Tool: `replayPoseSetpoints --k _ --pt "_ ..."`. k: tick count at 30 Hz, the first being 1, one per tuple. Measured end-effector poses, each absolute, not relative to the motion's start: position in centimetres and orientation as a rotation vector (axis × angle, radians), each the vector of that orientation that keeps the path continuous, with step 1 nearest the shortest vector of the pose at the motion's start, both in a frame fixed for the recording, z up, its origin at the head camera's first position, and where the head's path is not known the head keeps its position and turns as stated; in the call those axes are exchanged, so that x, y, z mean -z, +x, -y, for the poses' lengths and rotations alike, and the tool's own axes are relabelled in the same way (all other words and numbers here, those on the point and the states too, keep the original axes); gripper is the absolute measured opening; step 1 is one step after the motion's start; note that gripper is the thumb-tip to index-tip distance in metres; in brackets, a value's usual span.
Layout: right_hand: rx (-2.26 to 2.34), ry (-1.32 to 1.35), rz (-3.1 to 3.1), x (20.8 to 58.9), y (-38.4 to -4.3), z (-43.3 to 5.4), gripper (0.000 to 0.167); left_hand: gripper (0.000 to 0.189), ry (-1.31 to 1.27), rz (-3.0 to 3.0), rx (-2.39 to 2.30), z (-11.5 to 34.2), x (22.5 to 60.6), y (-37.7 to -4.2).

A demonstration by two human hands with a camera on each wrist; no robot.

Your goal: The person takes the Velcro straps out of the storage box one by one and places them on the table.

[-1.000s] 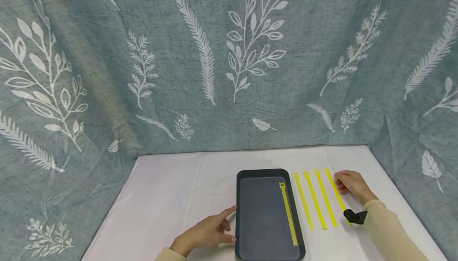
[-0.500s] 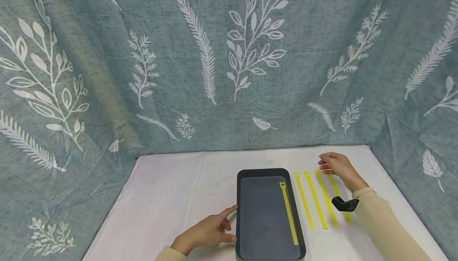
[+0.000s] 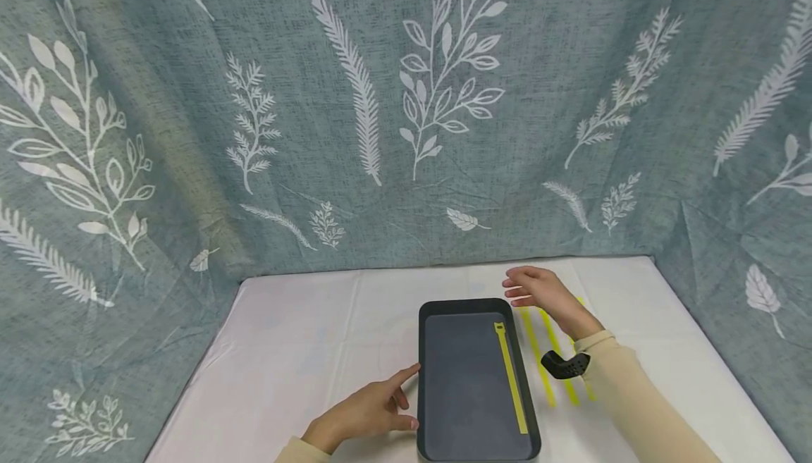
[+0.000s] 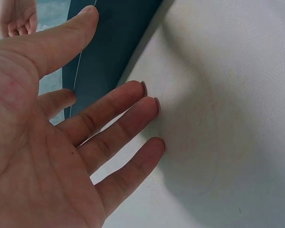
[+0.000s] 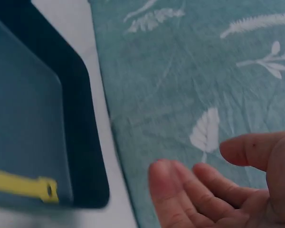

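Observation:
A dark grey rectangular tray (image 3: 469, 385) stands on the white-covered table, with one yellow cable strap (image 3: 511, 378) lying inside along its right side. The strap's slotted head shows in the right wrist view. My left hand (image 3: 368, 410) is at the tray's left wall, index fingertip and thumb right at it; its fingers are spread and nearly straight in the left wrist view. Beyond the tray's far right corner, my right hand (image 3: 548, 297) hovers with loosely bent fingers and nothing in them. Several more yellow straps (image 3: 538, 357) lie right of the tray, partly hidden beneath my right hand and forearm.
A black band-like device (image 3: 564, 364) sits at my right wrist. Behind the table's far edge hangs a blue-green curtain (image 3: 406, 216) with white leaf prints. White cloth (image 3: 304, 350) covers the table on the left.
My right hand has moved left from beside the rightmost strap, over the row, to the tray's far right corner. The left hand, tray and strap inside have stayed put.

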State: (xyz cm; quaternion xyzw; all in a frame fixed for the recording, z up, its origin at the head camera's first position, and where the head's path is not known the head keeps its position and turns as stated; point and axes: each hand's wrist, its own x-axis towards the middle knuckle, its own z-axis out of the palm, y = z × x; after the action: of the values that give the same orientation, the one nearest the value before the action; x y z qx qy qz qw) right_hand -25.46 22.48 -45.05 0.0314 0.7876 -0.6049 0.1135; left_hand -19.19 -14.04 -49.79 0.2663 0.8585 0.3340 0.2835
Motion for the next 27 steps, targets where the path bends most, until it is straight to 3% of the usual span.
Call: replayPoseSetpoints --k 6,18,27 --pt "1.752 0.024 -2.209 45.9 -25.4 -20.4 0.059 0.084 0.709 -2.296 -0.897 14.0 49.7 -19.0" --pt "1.562 -0.032 -2.162 47.7 -24.8 -18.0 0.086 0.084 0.708 -2.306 -0.878 14.2 49.9 -19.3" --pt "1.552 0.027 -2.141 49.4 -25.0 -17.2 0.072 0.084 0.695 -2.307 -0.881 14.1 49.7 -19.1"
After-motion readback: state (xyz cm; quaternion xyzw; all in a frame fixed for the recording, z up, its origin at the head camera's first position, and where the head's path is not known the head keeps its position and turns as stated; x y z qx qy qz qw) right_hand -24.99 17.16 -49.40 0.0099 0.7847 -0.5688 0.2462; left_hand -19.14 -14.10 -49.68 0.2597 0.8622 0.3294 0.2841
